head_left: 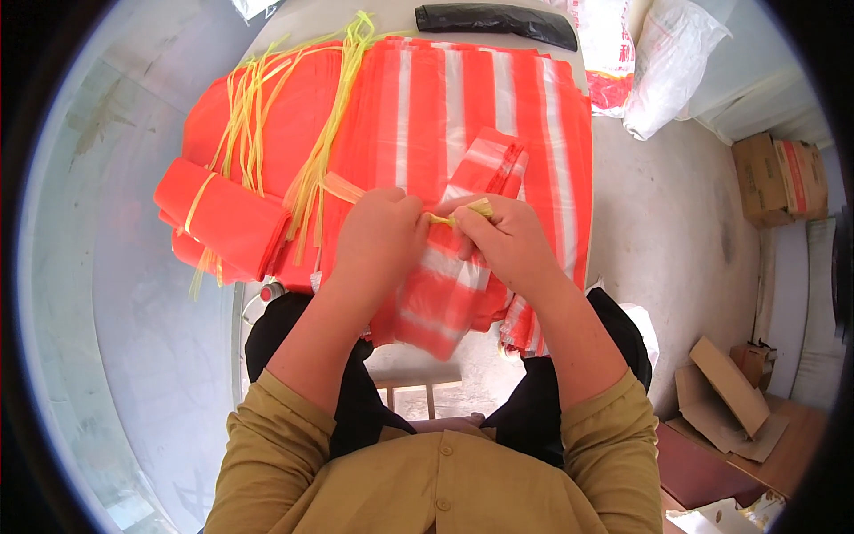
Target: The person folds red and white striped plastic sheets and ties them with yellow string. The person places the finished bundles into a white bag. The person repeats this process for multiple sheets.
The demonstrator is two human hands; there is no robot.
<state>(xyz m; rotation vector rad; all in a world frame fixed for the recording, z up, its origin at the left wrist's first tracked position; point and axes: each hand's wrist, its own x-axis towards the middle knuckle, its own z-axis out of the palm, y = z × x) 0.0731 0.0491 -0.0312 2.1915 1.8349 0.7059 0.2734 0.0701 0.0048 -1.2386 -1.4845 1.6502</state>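
Note:
A folded bundle of red-and-white striped plastic bags (442, 298) lies at an angle under both my hands, its lower end blurred. A yellow plastic strip (439, 219) crosses its middle, gathered thin between my hands. My left hand (384, 233) is closed on one side of the strip, and an end pokes out beyond its knuckles. The other end sticks up from my right hand (509, 238), pinched between thumb and fingers. Whether the strip passes fully around the bundle is hidden. Beneath is a broad stack of striped red plastic bags (425, 107).
Loose yellow strips (334, 116) drape over the stack's left part. Rolled red bundles tied with yellow strip (227, 218) lie at the left edge. A black plastic roll (496, 22) is at the back; white sacks (672, 62) and cardboard boxes (761, 182) stand to the right.

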